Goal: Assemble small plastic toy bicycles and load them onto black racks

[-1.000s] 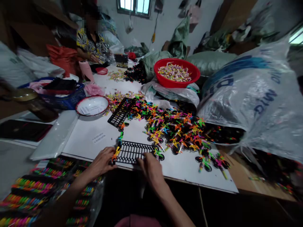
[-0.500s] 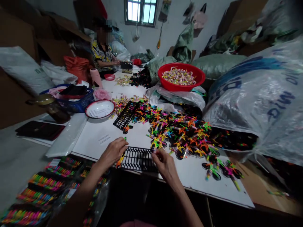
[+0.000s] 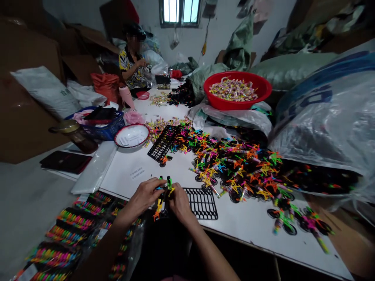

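A black plastic rack (image 3: 203,203) with rows of slots lies at the table's near edge. My left hand (image 3: 148,197) is closed at the rack's left end, its fingertips pinching a small green-and-blue toy bicycle (image 3: 160,183). My right hand (image 3: 181,205) is beside it, fingers closed on another toy bicycle (image 3: 169,182) with green and yellow parts; its lower part is hidden by the hand. Below my left fingers, a yellow-and-orange toy bicycle (image 3: 158,208) sits in the rack's end. Right of the rack spreads a heap of bright toy bicycles (image 3: 240,168).
Behind lie a second black rack (image 3: 162,144), a white bowl with a red rim (image 3: 131,136) and a red basin (image 3: 209,95) of small wrapped pieces. A large plastic sack (image 3: 325,121) bulges at right. Filled packs (image 3: 70,218) lie low at left. Another person (image 3: 133,66) sits across.
My right hand has moved left from the edge of the heap to the rack's left end, bringing a toy bicycle beside my left hand. The camera view has shifted; the other person's hands are raised.
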The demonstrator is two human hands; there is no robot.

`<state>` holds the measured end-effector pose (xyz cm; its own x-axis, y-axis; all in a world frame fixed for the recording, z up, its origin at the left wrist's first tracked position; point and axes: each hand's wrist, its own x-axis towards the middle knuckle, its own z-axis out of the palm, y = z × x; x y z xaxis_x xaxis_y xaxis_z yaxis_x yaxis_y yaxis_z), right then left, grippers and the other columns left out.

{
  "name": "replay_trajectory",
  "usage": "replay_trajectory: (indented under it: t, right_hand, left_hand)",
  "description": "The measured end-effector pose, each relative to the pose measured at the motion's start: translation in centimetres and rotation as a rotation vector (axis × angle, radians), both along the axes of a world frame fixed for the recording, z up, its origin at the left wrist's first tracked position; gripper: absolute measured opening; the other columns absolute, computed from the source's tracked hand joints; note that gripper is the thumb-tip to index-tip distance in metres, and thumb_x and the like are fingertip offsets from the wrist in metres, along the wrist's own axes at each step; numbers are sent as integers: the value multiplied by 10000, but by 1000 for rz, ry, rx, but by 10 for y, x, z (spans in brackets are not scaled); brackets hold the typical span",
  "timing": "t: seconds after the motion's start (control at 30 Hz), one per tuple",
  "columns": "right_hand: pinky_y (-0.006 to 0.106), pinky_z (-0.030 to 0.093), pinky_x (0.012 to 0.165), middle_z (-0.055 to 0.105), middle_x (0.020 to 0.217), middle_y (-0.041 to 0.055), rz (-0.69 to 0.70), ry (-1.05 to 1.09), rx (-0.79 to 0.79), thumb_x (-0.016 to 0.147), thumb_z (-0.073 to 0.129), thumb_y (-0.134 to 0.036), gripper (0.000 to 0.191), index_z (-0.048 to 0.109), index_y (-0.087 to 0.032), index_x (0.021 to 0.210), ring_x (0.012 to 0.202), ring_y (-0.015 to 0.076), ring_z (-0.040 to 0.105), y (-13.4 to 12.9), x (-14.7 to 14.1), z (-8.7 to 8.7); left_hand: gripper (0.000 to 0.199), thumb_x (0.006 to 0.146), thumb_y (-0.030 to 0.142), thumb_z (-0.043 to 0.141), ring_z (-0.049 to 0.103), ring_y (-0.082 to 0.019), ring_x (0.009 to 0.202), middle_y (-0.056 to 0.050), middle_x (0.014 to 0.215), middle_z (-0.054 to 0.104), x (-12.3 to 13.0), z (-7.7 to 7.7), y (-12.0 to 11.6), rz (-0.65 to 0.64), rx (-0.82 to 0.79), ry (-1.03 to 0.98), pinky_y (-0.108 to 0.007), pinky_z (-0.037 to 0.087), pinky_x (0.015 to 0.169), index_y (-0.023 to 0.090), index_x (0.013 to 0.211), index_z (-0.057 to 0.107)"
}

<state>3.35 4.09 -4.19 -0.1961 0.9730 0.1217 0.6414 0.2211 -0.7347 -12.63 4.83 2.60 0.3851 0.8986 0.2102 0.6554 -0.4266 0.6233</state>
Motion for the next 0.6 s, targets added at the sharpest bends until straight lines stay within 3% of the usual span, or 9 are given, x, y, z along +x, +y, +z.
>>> replay_trajectory:
  t: [0.17, 0.27, 0.4, 0.47, 0.53, 0.6]
  right_hand:
    - [256, 419, 677, 600, 921, 58, 73, -242, -30, 779, 455, -84, 262, 558, -168, 1004, 790, 174, 580, 0, -7, 10]
    - [268, 430, 679, 621, 958, 80, 80, -323, -37, 828, 442, -113, 247, 567, -150, 1038, 805, 184, 598, 0, -11, 16]
    - [206, 441, 700, 669, 900, 40, 242, -248, -62, 877, 490, -209, 188, 622, -162, 1002, 812, 142, 619, 13, 22, 27]
    - [183, 438, 716, 677, 928, 28, 170, -359, -68, 880, 505, -210, 219, 625, -182, 1061, 838, 127, 627, 29, 48, 37]
    - [206, 433, 745, 652, 1020, 86, -15, -527, -59, 882, 464, -136, 279, 600, -134, 1126, 905, 155, 623, 49, 66, 46]
    - [237, 428, 746, 607, 1076, 164, -113, -617, -54, 869, 395, -43, 307, 595, -47, 1102, 955, 194, 608, 65, 70, 51]
  left_hand:
    - [320, 842, 245, 576, 632, -165, 822, -34, 911, 665, 1, 0, -4, -53, -20, 33, -257, 498, 720, 205, 1159, 594]
    - [233, 884, 270, 521, 630, -183, 856, -47, 905, 668, 4, -4, -5, -34, 71, 57, -291, 500, 762, 202, 1080, 626]
    - [198, 916, 245, 460, 629, -171, 835, -32, 860, 664, 6, -8, -9, -44, 129, 87, -283, 495, 768, 200, 977, 643]
    - [192, 919, 261, 463, 627, -171, 843, -30, 866, 659, 5, -8, -13, -56, 116, 100, -281, 490, 771, 197, 973, 637]
    - [190, 920, 272, 466, 626, -171, 847, -32, 869, 656, 5, -6, -16, -60, 101, 99, -280, 487, 772, 193, 971, 632]
    - [190, 920, 262, 464, 627, -171, 855, -36, 882, 656, 4, -3, -19, -73, 79, 94, -277, 490, 775, 192, 990, 626]
